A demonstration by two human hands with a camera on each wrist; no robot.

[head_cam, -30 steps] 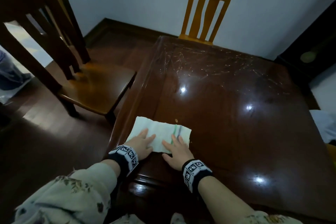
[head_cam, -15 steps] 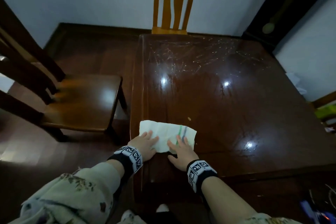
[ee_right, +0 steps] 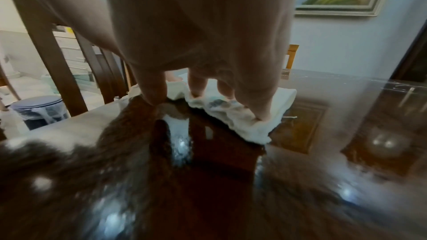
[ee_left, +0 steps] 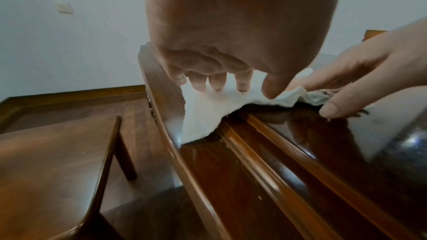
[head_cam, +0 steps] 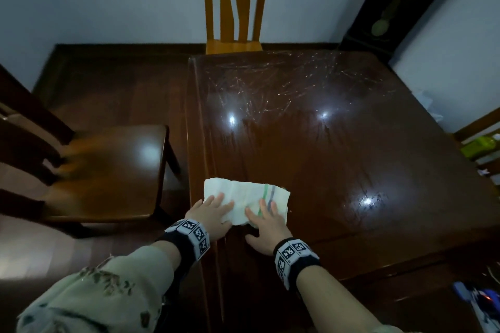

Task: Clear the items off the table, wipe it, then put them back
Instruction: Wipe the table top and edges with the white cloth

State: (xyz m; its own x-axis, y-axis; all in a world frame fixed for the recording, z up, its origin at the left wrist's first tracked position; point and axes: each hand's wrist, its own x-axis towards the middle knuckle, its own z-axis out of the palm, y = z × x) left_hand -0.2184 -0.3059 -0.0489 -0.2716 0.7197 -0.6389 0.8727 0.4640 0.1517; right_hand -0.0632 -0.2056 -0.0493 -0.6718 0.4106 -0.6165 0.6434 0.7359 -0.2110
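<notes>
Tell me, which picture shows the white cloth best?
The head view: the whole cloth lies flat on the table, both stripes showing. The left wrist view shows only its corner at the table's edge under the left hand. The right wrist view shows its crumpled end under the right hand.

The head camera looked down from above the table's (head_cam: pixel 324 157) near-left corner. Each wrist camera sat close behind its fingers, facing far. All three shared the cloth (head_cam: pixel 243 197) there.
</notes>
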